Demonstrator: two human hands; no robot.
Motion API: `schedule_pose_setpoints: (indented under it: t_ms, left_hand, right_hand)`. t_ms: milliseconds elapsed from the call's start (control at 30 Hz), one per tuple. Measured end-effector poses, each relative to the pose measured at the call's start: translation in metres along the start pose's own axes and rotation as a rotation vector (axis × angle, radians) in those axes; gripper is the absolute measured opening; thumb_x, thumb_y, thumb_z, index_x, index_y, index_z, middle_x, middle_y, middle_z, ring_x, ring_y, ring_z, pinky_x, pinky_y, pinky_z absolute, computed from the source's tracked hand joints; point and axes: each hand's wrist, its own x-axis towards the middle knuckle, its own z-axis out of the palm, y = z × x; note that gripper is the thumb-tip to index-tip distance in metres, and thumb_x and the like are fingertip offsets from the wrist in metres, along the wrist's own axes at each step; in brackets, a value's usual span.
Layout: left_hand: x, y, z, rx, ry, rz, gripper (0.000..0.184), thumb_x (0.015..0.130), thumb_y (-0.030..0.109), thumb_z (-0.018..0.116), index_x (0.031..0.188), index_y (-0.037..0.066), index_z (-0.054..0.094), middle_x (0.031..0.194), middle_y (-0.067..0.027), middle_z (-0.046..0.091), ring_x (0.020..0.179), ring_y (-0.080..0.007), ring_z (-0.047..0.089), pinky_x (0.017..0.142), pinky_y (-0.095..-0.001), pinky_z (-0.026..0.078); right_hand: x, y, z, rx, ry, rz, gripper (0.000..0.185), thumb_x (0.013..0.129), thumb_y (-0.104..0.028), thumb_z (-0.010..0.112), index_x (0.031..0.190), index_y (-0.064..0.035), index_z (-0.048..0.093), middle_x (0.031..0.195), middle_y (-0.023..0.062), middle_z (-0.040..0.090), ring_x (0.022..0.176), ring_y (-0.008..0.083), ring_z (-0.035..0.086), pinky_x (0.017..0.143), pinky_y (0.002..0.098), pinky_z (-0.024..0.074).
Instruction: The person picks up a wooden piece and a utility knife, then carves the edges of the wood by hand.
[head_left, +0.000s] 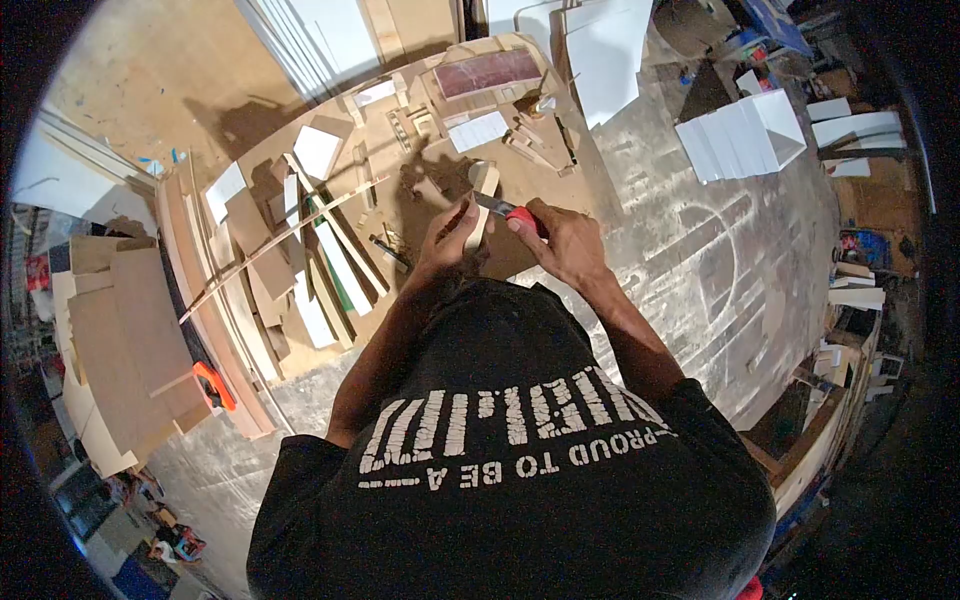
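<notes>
My left hand (455, 238) is closed on a small pale wooden piece (484, 182) with a curved end, over the workbench (445, 268). My right hand (566, 242) grips the red handle of a knife-like tool (524, 217). The tool's grey blade points left and touches or nearly touches the wooden piece close to my left fingertips. Dark shadows of my hands and head lie on the bench just beyond. The lower part of the wooden piece is partly hidden by my left fingers.
Wooden strips and white offcuts (335, 265) lie at the left of the bench. Behind my hands is a block with a dark red pad (487, 74). An orange tool (213, 386) sits at the lower left, and white panels (742, 137) stand at the right.
</notes>
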Motion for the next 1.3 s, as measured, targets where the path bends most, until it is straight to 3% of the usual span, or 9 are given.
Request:
schedule_pose_setpoints:
  t_ms: [67,133,200,367,667,867,1067,1167,1300]
  left_hand:
    - [0.006,-0.017,-0.004,0.024,0.011,0.093,0.029,0.100,0.028,0.059,0.120,0.006,0.059,0.085,0.0022,0.057,0.069,-0.0074,0.051,0.062,-0.0246,0.042]
    - [-0.011,0.000,0.008,0.372,0.060,0.301,0.028,0.099,0.025,0.060,0.119,0.006,0.059,0.081,0.0031,0.056,0.065,-0.0067,0.050,0.059,-0.0240,0.040]
    - [-0.017,0.009,0.012,0.533,0.092,0.338,0.026,0.098,0.024,0.061,0.117,0.006,0.060,0.076,0.0040,0.055,0.062,-0.0063,0.048,0.057,-0.0236,0.039]
    - [0.004,-0.009,0.003,0.249,0.070,0.187,0.021,0.098,0.024,0.061,0.110,0.006,0.063,0.070,0.0051,0.053,0.059,-0.0052,0.046,0.054,-0.0236,0.037]
    - [0.010,-0.021,-0.001,0.407,0.190,0.288,0.021,0.096,0.022,0.064,0.098,0.002,0.066,0.073,0.0046,0.054,0.064,-0.0047,0.044,0.057,-0.0237,0.038]
    - [0.004,-0.010,0.010,0.383,0.293,0.268,0.024,0.096,0.026,0.066,0.098,0.002,0.068,0.079,-0.0025,0.064,0.075,-0.0092,0.053,0.069,-0.0273,0.047]
    - [0.004,-0.018,0.008,0.284,0.248,0.219,0.026,0.096,0.024,0.065,0.105,0.000,0.068,0.081,0.0033,0.060,0.074,-0.0067,0.046,0.066,-0.0249,0.040]
    - [0.003,-0.013,0.012,0.300,0.271,0.224,0.022,0.096,0.022,0.065,0.099,0.000,0.067,0.082,-0.0002,0.063,0.076,-0.0082,0.053,0.069,-0.0258,0.046]
    - [0.004,-0.015,0.012,0.322,0.295,0.287,0.024,0.096,0.022,0.065,0.105,0.000,0.067,0.082,0.0002,0.062,0.077,-0.0080,0.052,0.069,-0.0255,0.045]
  right_hand:
    - [0.000,0.000,0.001,-0.018,-0.012,-0.015,0.047,0.096,-0.056,0.052,0.095,-0.0100,0.063,0.074,0.0123,0.068,0.070,0.0341,0.069,0.062,0.0449,0.0541]
    - [-0.001,-0.002,0.002,-0.051,-0.016,-0.038,0.048,0.097,-0.057,0.051,0.096,-0.0103,0.063,0.075,0.0123,0.069,0.071,0.0344,0.069,0.063,0.0457,0.0544]
    - [-0.002,-0.006,0.001,-0.100,-0.012,-0.068,0.049,0.097,-0.057,0.050,0.096,-0.0106,0.064,0.075,0.0124,0.069,0.072,0.0347,0.070,0.064,0.0467,0.0546]
    - [0.000,-0.011,0.000,-0.132,-0.009,-0.035,0.049,0.097,-0.057,0.049,0.096,-0.0100,0.063,0.076,0.0133,0.070,0.073,0.0347,0.070,0.064,0.0485,0.0546]
    - [0.002,-0.014,0.003,-0.203,0.039,-0.031,0.048,0.098,-0.056,0.049,0.096,-0.0096,0.063,0.073,0.0154,0.069,0.068,0.0350,0.070,0.060,0.0470,0.0552]
    - [0.004,-0.017,0.004,-0.217,0.064,-0.020,0.048,0.098,-0.055,0.050,0.096,-0.0095,0.063,0.072,0.0148,0.068,0.067,0.0349,0.070,0.058,0.0458,0.0552]
    - [0.005,-0.009,-0.001,-0.215,0.064,-0.103,0.045,0.098,-0.052,0.053,0.092,-0.0088,0.062,0.068,0.0129,0.067,0.062,0.0330,0.068,0.055,0.0438,0.0532]
    - [0.005,-0.009,-0.003,-0.222,0.082,-0.118,0.044,0.097,-0.051,0.055,0.091,-0.0085,0.062,0.067,0.0118,0.067,0.060,0.0323,0.068,0.055,0.0426,0.0523]
    - [0.005,-0.013,-0.005,-0.231,0.036,-0.074,0.047,0.099,-0.055,0.048,0.096,-0.0103,0.062,0.073,0.0147,0.067,0.066,0.0353,0.069,0.057,0.0473,0.0541]
